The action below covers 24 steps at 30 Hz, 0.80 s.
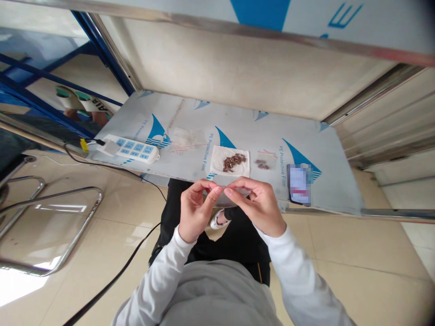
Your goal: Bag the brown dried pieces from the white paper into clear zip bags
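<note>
My left hand (197, 206) and my right hand (254, 203) meet just in front of the table edge, thumbs and forefingers pinched close together. Between them they grip what looks like a small clear plastic bag (222, 199) by its upper edge; fingers hide much of it. Right beyond my fingertips, a white paper towel (217, 167) carries a pile of small brown pieces (234, 161). To its right lies a clear bag (267, 159) with a few brown pieces and pale pink strips. Further left are more clear bags (185, 136) and pale pink strips (180, 148).
A phone (299, 184) lies at the table's right front. At the left sits a white power strip (136, 149) with a plug and a black cable (115, 167) trailing to the floor. A metal shelf edge (217, 27) hangs overhead. Another person's slippered feet (83, 102) show at left.
</note>
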{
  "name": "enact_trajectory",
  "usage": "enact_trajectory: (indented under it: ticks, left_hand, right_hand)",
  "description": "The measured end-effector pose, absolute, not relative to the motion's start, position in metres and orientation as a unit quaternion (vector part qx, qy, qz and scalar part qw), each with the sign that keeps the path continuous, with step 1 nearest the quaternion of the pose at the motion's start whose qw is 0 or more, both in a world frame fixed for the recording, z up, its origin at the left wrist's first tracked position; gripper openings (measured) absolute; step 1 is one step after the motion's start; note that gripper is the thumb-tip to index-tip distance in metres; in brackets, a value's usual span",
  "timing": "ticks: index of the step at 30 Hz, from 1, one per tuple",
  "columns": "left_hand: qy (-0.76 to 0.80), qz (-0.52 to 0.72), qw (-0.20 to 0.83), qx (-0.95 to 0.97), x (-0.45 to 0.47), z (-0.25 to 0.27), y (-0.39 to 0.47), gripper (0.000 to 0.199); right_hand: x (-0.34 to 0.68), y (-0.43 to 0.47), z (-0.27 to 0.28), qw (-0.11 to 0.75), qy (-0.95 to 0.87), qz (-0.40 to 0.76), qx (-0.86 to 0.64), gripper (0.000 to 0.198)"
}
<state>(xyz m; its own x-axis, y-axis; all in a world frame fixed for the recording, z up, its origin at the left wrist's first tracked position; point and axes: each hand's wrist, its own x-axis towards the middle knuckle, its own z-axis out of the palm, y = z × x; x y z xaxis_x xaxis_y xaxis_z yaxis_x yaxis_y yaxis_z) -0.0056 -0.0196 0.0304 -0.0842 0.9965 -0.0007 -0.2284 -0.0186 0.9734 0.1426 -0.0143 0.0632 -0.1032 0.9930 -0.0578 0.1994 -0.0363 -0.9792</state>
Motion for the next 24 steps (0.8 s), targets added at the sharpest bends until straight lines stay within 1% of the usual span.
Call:
enact_trajectory:
  ticks: [6,10,15,18,21,24]
  left_hand:
    - [0.476,0.566,0.523,0.425,-0.005,0.031,-0.020,0.019]
    - [0.489,0.564,0.514,0.422,-0.003,0.030,-0.020,0.021]
    - [0.492,0.584,0.501,0.409,-0.003,0.031,-0.018,0.022]
    - [0.497,0.582,0.496,0.411,-0.005,0.031,-0.017,0.023]
    - [0.495,0.580,0.504,0.407,-0.006,0.031,-0.017,0.022]
    - [0.475,0.584,0.523,0.399,-0.007,0.029,-0.016,0.021]
  right_hand:
    - [0.146,-0.019,0.055,0.432,-0.494,0.538,-0.529,0.023]
    - [0.146,-0.021,0.052,0.450,-0.489,0.512,-0.544,0.022]
    - [0.148,-0.018,0.053,0.460,-0.486,0.523,-0.528,0.024]
    - [0.151,-0.018,0.052,0.469,-0.481,0.510,-0.537,0.023]
    - [0.153,-0.020,0.051,0.485,-0.479,0.497,-0.537,0.020]
    - [0.153,-0.022,0.052,0.484,-0.481,0.505,-0.529,0.018]
